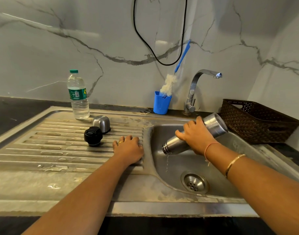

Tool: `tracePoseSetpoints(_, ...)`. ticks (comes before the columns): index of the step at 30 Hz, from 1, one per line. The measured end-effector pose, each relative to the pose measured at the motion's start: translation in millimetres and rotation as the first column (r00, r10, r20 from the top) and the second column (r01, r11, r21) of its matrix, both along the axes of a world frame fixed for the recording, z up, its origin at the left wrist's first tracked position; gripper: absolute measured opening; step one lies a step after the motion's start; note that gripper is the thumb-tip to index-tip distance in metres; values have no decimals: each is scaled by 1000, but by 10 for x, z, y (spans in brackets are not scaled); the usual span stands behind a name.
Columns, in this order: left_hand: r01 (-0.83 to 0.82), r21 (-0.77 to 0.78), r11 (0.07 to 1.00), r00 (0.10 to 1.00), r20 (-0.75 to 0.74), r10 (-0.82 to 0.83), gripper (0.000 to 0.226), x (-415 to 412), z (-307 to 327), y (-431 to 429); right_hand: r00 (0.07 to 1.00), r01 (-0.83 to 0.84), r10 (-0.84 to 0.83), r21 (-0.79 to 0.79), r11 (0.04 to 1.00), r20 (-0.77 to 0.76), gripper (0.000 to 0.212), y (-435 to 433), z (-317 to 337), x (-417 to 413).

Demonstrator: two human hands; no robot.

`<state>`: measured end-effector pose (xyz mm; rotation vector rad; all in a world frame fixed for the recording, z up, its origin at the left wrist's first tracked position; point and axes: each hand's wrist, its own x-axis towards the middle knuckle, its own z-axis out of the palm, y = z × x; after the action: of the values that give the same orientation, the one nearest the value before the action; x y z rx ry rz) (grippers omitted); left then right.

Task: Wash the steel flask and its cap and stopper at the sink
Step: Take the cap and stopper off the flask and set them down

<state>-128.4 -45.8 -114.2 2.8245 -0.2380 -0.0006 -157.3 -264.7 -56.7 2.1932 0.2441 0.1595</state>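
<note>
Right-hand fingers (187, 126) are wrapped over the middle of the steel flask (213, 126), thumb on the near side, so the right hand (196, 136) has a proper clamp on it. The flask sits tilted over the sink basin (179, 163), open mouth down and to the left, base up toward the basin's back right corner. A thin trickle of water (167, 161) runs from the mouth toward the drain (194, 182).

Left-hand fingers (126, 139) lie relaxed and close together, holding nothing. The left hand (128, 148) rests palm down at the right edge of the drainboard (52, 150), just beside the basin rim.

The black stopper (93, 136) stands near the middle of the drainboard, and the steel cap (102, 123) sits mouth down right behind it; can't tell if they touch. A plastic water bottle (78, 95) stands upright at the drainboard's back edge.

Along the back edge of the counter there's a blue cup (162, 103) with a bottle brush (169, 83) leaning in it, then the tap (196, 89) behind the basin. A brown basket (257, 121) sits by the basin's right edge.
</note>
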Motion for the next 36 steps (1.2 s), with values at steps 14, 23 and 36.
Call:
tracePoseSetpoints(14,-4,-12,1000,1000,3,4,46,19,-17,-3,1000,-9,8,20,1000,14,69,134,60,9)
tracePoseSetpoints(23,-8,-14,1000,1000,7,8,46,6,0,-8,981,82,-109,166,983,161,59,98,330,52)
tracePoseSetpoints(36,1,-16,1000,1000,10,-1,46,0,-14,8,987,155,-150,86,984,-58,68,79,-65,9)
